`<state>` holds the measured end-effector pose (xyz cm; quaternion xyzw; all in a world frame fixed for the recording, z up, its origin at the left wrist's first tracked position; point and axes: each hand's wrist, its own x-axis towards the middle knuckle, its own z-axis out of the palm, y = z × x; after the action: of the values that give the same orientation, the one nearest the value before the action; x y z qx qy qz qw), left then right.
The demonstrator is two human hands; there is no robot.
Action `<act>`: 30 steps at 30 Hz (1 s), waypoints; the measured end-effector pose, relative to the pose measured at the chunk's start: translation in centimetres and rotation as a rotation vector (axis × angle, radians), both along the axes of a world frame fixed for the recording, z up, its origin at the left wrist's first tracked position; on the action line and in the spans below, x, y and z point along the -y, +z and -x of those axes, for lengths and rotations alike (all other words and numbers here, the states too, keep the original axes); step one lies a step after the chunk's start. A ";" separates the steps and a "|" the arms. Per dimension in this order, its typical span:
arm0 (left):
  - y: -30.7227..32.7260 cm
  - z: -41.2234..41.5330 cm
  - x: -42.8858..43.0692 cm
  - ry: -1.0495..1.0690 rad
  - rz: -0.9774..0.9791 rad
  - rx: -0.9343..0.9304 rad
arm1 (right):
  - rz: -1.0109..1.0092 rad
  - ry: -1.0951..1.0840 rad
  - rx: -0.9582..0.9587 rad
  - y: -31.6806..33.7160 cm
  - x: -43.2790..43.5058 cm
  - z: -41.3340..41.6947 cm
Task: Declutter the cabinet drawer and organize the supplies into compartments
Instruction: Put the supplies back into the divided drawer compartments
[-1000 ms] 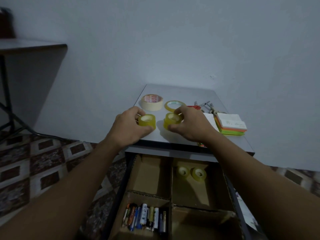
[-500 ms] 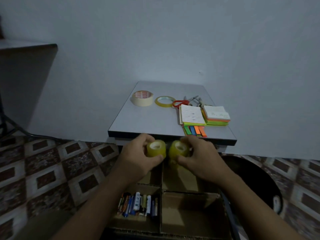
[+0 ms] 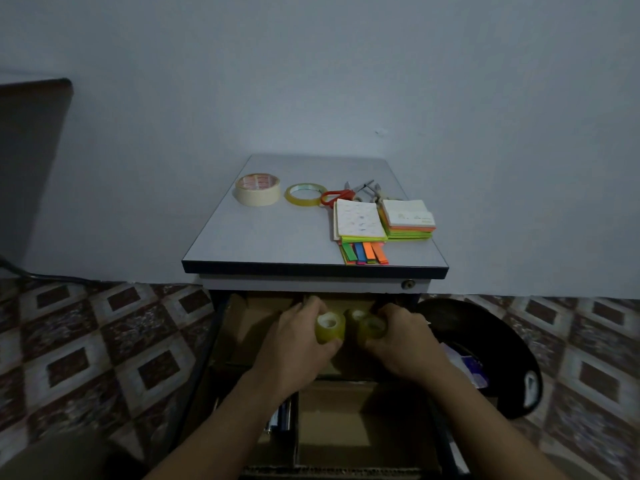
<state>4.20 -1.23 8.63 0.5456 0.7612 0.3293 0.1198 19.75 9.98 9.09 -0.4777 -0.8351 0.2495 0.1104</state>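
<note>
A pale wall fills the upper half, with patterned floor tiles below it. The grey-topped cabinet stands against the wall, and its drawer is pulled open towards me, lined with cardboard dividers. A black round thing sits on the floor just right of the drawer; I cannot tell what it is.

Both my forearms reach down into the drawer. My left hand is curled round the left roll, a small yellowish tape roll with its pale core facing up at me. My right hand grips the right roll, the same kind, darker in the shadow. The two rolls are just beside each other over the far right compartment. A third roll shows between and behind them, inside that compartment. The near right compartment shows bare cardboard.

On the cabinet top, a masking tape roll lies at the back left, with a thin yellow tape ring just beside it. Red-handled scissors touch the ring. Two note pads lie side by side on the right, with coloured flags under the nearer one. A small lock sits on the cabinet front.
</note>
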 end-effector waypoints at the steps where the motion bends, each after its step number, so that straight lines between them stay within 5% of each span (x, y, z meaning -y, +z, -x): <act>1: 0.0 -0.1 -0.5 0.015 0.010 -0.029 | -0.002 -0.012 -0.001 -0.3 -0.3 0.2; 16: -1.8 -0.5 -6.1 0.075 0.353 -0.580 | 0.063 -0.121 0.048 -2.3 -2.8 4.5; 30: -1.7 0.2 -8.2 0.096 0.506 -0.434 | 0.127 -0.197 -0.054 -3.8 -2.8 5.4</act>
<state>3.95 6.93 6.90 0.5195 0.8514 0.0111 0.0711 14.35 12.75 5.26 -0.5564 -0.7635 0.3026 0.1264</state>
